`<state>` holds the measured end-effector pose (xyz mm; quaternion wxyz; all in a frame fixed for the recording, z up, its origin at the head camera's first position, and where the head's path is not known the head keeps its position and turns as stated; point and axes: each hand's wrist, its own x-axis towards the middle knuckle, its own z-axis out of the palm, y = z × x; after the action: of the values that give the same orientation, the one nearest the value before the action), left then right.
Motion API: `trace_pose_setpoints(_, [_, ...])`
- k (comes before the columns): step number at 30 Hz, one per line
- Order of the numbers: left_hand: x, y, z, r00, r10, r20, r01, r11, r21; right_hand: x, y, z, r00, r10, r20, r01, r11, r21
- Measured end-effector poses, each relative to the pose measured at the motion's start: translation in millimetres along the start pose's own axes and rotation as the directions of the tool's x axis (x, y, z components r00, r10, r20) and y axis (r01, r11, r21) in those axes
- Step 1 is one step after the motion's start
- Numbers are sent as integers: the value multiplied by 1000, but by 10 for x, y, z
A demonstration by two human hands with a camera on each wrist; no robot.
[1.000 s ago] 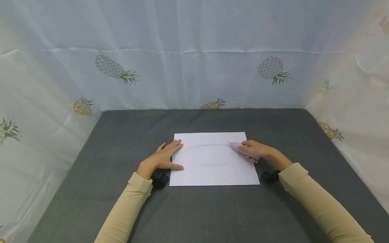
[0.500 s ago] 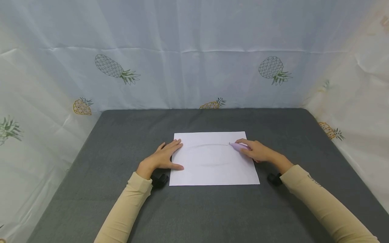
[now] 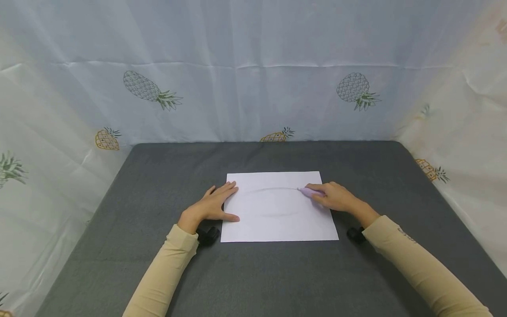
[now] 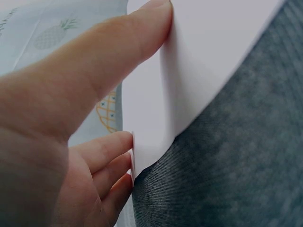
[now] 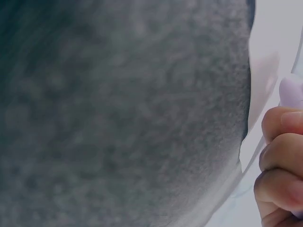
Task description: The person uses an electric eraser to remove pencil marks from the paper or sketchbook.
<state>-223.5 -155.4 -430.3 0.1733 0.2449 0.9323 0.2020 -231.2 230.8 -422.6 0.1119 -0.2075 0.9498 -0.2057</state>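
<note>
A sheet of white paper (image 3: 277,224) lies on the dark grey tabletop. Two faint lines cross it, a longer curved one in its upper half and a shorter one lower down. My left hand (image 3: 214,204) rests spread over the paper's left edge, thumb and fingertips on the sheet. Near the upper right of the sheet, my right hand (image 3: 334,197) grips a light purple, pen-like tool (image 3: 305,191) with a narrow tip. That tip meets the right end of the upper line. In the right wrist view, curled fingers (image 5: 284,151) wrap the tool (image 5: 289,90); most of its body is hidden.
The grey table (image 3: 253,277) extends on all sides of the paper. Behind and beside it hang pale curtains (image 3: 245,101) with pineapple prints. Dark wrist devices (image 3: 208,236) sit under both wrists.
My right hand has changed its hold on the purple tool, its fingers now farther forward over it. The tip shifted slightly right, then back left to the line's end. My left hand stays put.
</note>
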Motion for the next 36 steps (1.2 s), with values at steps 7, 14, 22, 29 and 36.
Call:
trace_pose_setpoints(7, [-4, -1, -6, 1000, 0, 4, 0, 1000, -5, 40, -21, 16, 1000, -9, -10, 9, 1000, -16])
trace_pose_setpoints(14, [-4, 1, -4, 1000, -3, 7, 3, 1000, -4, 59, -13, 6, 1000, 13, 6, -13, 1000, 16])
trace_pose_setpoints(22, [-5, 6, -6, 1000, -5, 5, 5, 1000, -1, 79, -22, -46, 1000, 23, 22, -24, 998, 54])
trace_pose_setpoints(29, [-4, 11, -10, 1000, -9, 7, 9, 1000, -1, 91, -29, -52, 999, 31, 34, -32, 999, 40])
trace_pose_setpoints(36, [2, 5, -6, 1000, -9, 8, 9, 1000, 0, 99, -46, -52, 998, 35, 43, -37, 998, 44])
